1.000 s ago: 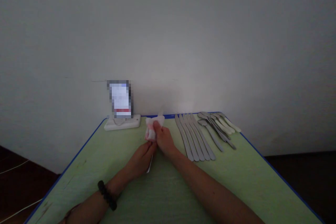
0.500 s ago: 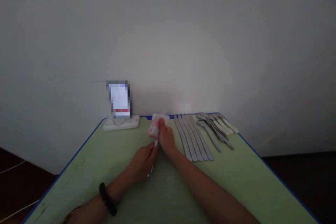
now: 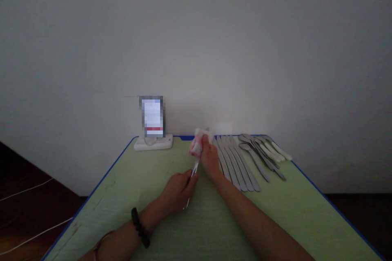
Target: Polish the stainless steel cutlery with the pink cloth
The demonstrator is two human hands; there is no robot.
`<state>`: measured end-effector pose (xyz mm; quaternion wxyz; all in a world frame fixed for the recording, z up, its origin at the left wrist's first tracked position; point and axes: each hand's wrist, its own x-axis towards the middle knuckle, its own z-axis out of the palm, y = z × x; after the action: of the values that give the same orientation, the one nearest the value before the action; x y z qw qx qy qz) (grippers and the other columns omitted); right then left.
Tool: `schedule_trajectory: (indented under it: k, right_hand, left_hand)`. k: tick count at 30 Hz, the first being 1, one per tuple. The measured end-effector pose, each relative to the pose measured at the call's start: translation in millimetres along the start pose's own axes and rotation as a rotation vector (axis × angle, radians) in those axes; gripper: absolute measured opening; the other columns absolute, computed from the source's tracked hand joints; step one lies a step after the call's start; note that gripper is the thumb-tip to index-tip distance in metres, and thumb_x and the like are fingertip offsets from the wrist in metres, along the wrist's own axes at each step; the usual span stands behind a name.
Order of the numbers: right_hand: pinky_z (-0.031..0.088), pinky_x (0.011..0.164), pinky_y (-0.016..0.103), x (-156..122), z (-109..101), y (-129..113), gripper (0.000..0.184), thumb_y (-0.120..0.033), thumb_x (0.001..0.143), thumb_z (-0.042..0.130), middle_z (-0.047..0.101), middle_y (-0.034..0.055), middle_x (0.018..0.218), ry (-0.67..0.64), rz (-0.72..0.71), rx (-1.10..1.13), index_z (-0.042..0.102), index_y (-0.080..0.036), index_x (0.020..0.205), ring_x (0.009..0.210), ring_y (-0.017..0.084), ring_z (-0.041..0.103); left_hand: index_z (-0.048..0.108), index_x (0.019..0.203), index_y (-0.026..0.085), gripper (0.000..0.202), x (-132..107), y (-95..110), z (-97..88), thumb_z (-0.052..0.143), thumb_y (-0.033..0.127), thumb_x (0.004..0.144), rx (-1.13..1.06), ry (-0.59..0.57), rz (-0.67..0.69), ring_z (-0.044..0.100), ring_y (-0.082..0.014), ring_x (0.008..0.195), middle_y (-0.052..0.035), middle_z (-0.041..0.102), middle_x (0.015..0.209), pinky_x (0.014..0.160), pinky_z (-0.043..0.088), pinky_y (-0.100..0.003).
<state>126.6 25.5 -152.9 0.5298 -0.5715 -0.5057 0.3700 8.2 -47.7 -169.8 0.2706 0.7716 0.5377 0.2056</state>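
My left hand (image 3: 180,191), with a dark beaded bracelet at its wrist, is closed around the handle of a shiny table knife (image 3: 196,165). The handle's end sticks out below the fist. My right hand (image 3: 210,159) pinches a folded white and pink cloth (image 3: 199,142) around the upper part of the knife, thumb on top. The cloth hides most of the blade. Just right of my right hand, several silver table knives (image 3: 237,163) lie side by side in a slanted row, partly covered by the hand and forearm.
Right of the row lie loose spoons (image 3: 255,163) and other cutlery, some with cream handles (image 3: 277,149). A blurred-out lit phone (image 3: 153,116) stands on a white block (image 3: 153,142) at the back left. The green table (image 3: 128,187) has a blue edge and meets the wall.
The whole view has shifted, so everything sits further right. The cloth and my right hand have slid further up the knife, away from my left hand, baring more metal between them.
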Motion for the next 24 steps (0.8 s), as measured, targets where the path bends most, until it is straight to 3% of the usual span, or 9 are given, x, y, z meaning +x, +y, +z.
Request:
schedule_trajectory:
  k: [2,5,12,19,21,24]
  right_hand:
    - [0.028,0.042,0.026,-10,11,2,0.065,-0.067,0.08,0.028,0.052,0.0056,0.044,-0.1,-0.015,-0.007,0.049,-0.018,0.043,0.043,0.014,0.046]
    - [0.026,0.042,0.025,-9,13,4,0.061,-0.067,0.078,0.036,0.048,0.0031,0.042,-0.126,-0.08,0.003,0.046,-0.018,0.043,0.043,0.012,0.043]
    - [0.032,0.043,0.023,20,-17,-11,0.058,-0.065,0.079,0.038,0.049,0.0013,0.045,0.011,-0.079,0.278,0.052,-0.016,0.051,0.042,0.011,0.044]
    - [0.039,0.047,0.022,41,-42,-34,0.047,-0.059,0.077,0.049,0.054,-0.0013,0.054,0.245,-0.126,0.643,0.06,-0.014,0.073,0.047,0.01,0.048]
    - [0.039,0.046,0.021,42,-42,-35,0.048,-0.061,0.078,0.047,0.053,-0.0023,0.054,0.263,-0.141,0.677,0.06,-0.014,0.076,0.046,0.009,0.047]
    - [0.037,0.046,0.021,30,-28,-29,0.052,-0.064,0.081,0.038,0.05,-0.0024,0.052,0.185,-0.149,0.591,0.056,-0.016,0.07,0.044,0.009,0.044]
  left_hand:
    - [0.041,0.069,0.021,0.03,2,-5,0.1,0.027,0.037,0.089,-0.033,0.06,-0.05,0.046,-0.0151,0.054,0.0017,0.046,0.056,0.054,0.029,-0.026]
    - [0.04,0.067,0.021,0.029,1,-8,-1.2,0.029,0.039,0.089,-0.054,0.089,-0.037,0.042,-0.0141,0.051,0.0035,0.042,0.054,0.053,0.026,-0.026]
    - [0.042,0.07,0.02,0.032,-5,4,-7.0,0.032,0.043,0.09,-0.333,-0.055,0.012,0.042,-0.0113,0.049,0.0057,0.043,0.052,0.05,0.03,-0.023]
    - [0.053,0.104,0.015,0.034,-8,-4,-8.0,0.037,0.042,0.092,-0.603,-0.204,0.177,0.048,-0.0105,0.056,0.0026,0.055,0.063,0.055,0.037,-0.021]
    - [0.054,0.1,0.015,0.036,-6,-8,-4.6,0.034,0.043,0.093,-0.616,-0.16,0.183,0.049,-0.0111,0.057,0.0006,0.058,0.064,0.056,0.039,-0.021]
    - [0.053,0.085,0.016,0.038,-2,-10,0.0,0.03,0.045,0.093,-0.563,0.003,0.13,0.048,-0.0114,0.055,-0.0005,0.058,0.064,0.055,0.039,-0.022]
